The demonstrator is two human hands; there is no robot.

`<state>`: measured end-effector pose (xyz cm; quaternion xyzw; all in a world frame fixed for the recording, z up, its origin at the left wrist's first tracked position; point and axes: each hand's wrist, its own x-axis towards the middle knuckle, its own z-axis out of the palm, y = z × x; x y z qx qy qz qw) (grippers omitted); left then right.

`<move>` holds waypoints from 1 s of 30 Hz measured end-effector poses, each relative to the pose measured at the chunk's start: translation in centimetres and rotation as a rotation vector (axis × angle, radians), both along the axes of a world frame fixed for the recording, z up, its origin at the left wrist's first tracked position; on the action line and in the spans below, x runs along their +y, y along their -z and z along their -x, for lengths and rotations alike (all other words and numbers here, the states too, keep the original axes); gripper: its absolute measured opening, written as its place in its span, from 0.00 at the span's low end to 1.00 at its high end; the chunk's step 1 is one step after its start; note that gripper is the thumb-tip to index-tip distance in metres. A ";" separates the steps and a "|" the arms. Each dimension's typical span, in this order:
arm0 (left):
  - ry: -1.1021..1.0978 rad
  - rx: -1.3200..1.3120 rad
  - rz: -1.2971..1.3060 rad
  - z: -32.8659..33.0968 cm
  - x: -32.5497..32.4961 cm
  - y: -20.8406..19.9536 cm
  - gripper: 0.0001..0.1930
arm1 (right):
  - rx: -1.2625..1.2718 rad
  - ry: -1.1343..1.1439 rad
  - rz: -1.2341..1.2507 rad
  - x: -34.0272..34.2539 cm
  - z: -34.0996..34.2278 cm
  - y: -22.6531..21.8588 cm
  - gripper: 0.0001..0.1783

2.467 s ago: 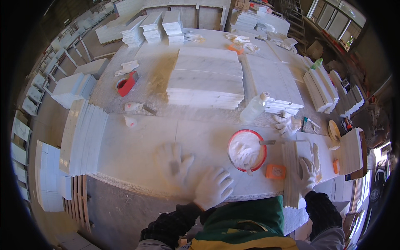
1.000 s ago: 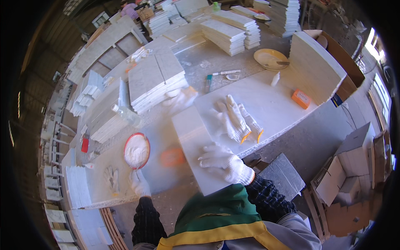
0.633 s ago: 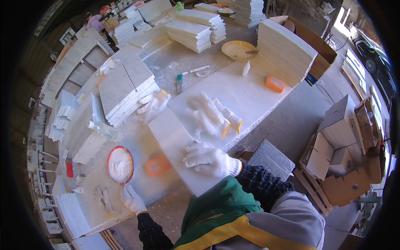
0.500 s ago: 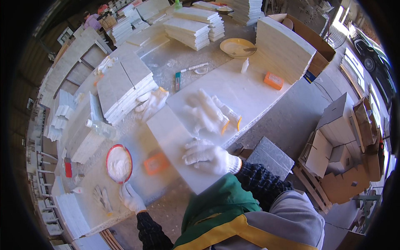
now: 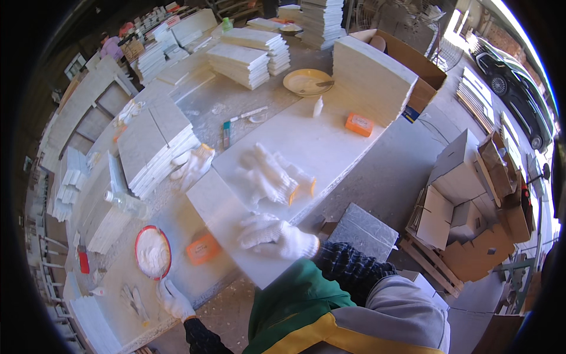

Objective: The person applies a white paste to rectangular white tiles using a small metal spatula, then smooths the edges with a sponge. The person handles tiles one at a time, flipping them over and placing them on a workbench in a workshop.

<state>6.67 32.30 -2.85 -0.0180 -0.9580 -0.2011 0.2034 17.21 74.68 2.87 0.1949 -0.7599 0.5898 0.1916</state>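
Across the desk (image 5: 203, 276), right of the bowl (image 5: 137, 253), the loosely cupped right hand (image 5: 278, 238) seemingly steadies a slab (image 5: 219, 213), whose shifting would need firmer grip; left hand (image 5: 175, 300), hold unclear, beside the bowl.

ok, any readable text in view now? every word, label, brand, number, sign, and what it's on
No text legible enough to quote.
Nearer orange rectangular box: faint marking, too blurred to read.
Farther orange rectangular box: marking too small and blurred to read.
White rectangular stone slab under the right hand: no lettering visible.
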 end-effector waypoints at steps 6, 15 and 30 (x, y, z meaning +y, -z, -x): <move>-0.026 0.025 0.029 -0.2 0.1 -0.3 0.17 | 0.065 0.012 0.028 -0.2 0.1 -0.1 0.16; -0.017 0.026 0.030 -0.1 -0.1 -0.1 0.17 | 0.020 -0.028 0.047 -0.1 0.0 0.2 0.13; -0.037 0.015 0.013 -0.4 0.5 -0.6 0.16 | 0.104 -0.008 0.001 -0.2 0.5 0.6 0.16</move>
